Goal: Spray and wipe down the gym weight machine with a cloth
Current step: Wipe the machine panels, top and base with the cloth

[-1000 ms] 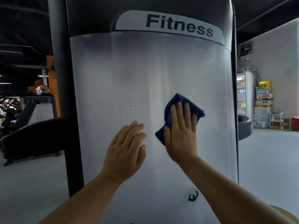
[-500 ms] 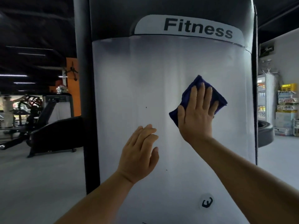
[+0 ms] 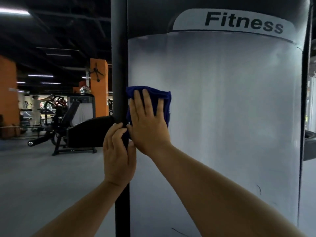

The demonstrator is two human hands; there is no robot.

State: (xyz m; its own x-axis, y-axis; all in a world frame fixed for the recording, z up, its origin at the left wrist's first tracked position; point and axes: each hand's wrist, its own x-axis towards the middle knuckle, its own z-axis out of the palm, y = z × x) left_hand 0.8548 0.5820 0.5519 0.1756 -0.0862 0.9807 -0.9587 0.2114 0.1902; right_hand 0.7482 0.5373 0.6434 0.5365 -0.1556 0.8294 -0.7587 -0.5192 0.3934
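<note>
Grey gym floor [image 3: 42, 182] and dim benches lie behind the weight machine's pale curved panel [image 3: 230, 117], which fills most of the view under its "Fitness" label [image 3: 242, 22]. Against that panel sits the blue cloth [image 3: 164, 98], now at the far left edge, touching the black upright post [image 3: 119, 65]; a second ago it was near the panel's middle and half a second ago higher toward the right. So the wipe has swept across the full width in one pass, which suggests the upper-middle band of the panel is covered and the edge seam is being finished. The right hand [image 3: 147, 124] lies flat on the cloth, fingers straight and spread, pressing it to the surface. The left hand [image 3: 118, 154], earlier resting flat on the panel, has shifted to the post, its fingers curled round it, apparently to brace. No spray bottle is in view. Lower panel, the label strip and the post itself probably remain to be wiped. Off to the left stand orange pillars [image 3: 99, 86] and a black bench machine [image 3: 77, 127]
</note>
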